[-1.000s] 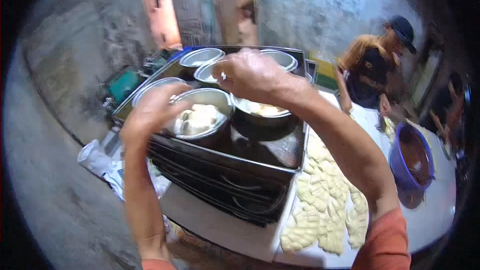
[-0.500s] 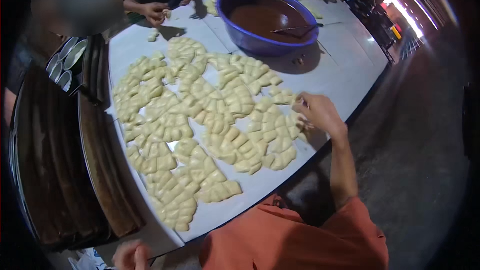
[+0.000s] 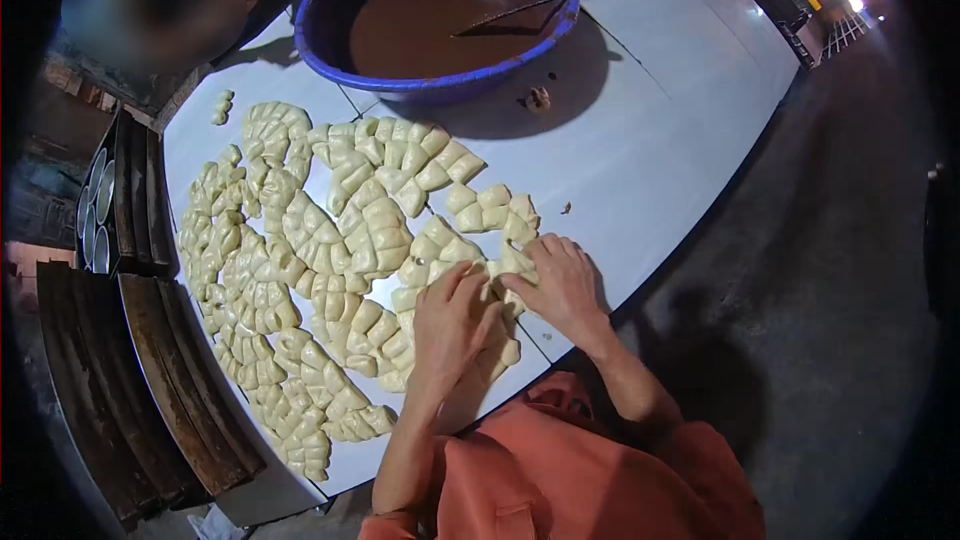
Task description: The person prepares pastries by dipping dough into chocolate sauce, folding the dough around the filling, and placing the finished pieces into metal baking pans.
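Many pale, glossy dough pieces [image 3: 300,230] lie pressed side by side in rows on the white table. At their near right part, my left hand [image 3: 455,325] is curled down onto the dough, its fingers bent and partly hiding what is under them. Close beside it, my right hand [image 3: 562,285] curves around pale dough [image 3: 513,262] at the right edge of the spread, thumb toward the left hand. A short row of dough pieces [image 3: 490,208] lies just beyond my fingers.
A large purple basin [image 3: 440,90] of brown liquid, with a dark-handled utensil [image 3: 525,12] in it, stands at the far side. Dark long trays [image 3: 185,380] and metal tins [image 3: 100,200] are at the left. Another person is at the far left.
My left hand has come up from the lower left edge onto the dough beside my right hand. My view has shifted, with the basin now nearer and further left.
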The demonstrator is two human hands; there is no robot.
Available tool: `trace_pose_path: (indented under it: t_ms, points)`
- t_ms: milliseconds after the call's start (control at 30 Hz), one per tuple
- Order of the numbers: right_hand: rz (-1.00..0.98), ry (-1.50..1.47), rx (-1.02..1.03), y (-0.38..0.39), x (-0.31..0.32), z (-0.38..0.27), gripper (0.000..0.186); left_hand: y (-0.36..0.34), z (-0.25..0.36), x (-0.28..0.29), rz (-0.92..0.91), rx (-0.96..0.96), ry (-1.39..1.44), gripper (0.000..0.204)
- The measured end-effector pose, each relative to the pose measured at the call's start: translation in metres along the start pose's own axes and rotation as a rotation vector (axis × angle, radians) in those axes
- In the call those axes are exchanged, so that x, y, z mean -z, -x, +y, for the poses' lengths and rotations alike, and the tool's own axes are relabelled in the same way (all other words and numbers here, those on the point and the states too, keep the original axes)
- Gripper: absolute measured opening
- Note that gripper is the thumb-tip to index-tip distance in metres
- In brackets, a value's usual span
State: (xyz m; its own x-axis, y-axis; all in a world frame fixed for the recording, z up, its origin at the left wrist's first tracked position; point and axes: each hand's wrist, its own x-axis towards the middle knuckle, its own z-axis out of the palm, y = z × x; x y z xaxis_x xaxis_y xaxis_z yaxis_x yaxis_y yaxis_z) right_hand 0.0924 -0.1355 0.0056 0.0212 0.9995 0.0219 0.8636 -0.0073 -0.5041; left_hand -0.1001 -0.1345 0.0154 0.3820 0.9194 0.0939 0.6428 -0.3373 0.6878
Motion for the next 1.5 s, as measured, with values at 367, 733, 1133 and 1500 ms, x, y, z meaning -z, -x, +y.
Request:
trace_pose_path:
  t_ms: [367,733,1133,1500]
  points:
    - [-0.079,-1.219,-0.479,-0.002,0.035,0.065,0.029,-0.017,-0.004,-0.04,0.006,-0.007,-0.14,0.044]
    - [-0.194,-0.557,-0.358,0.004,0.046,0.044,0.017,-0.049,0.019,-0.062,-0.032,-0.257,-0.147,0.049]
    - [0.167,-1.615,-0.275,0.011,0.081,0.029,0.017,-0.029,0.024,-0.027,0.144,-0.084,0.089,0.06]
    - [-0.227,-1.151,-0.211,0.018,0.036,0.024,0.031,-0.037,0.033,-0.025,-0.162,0.396,1.031,0.02]
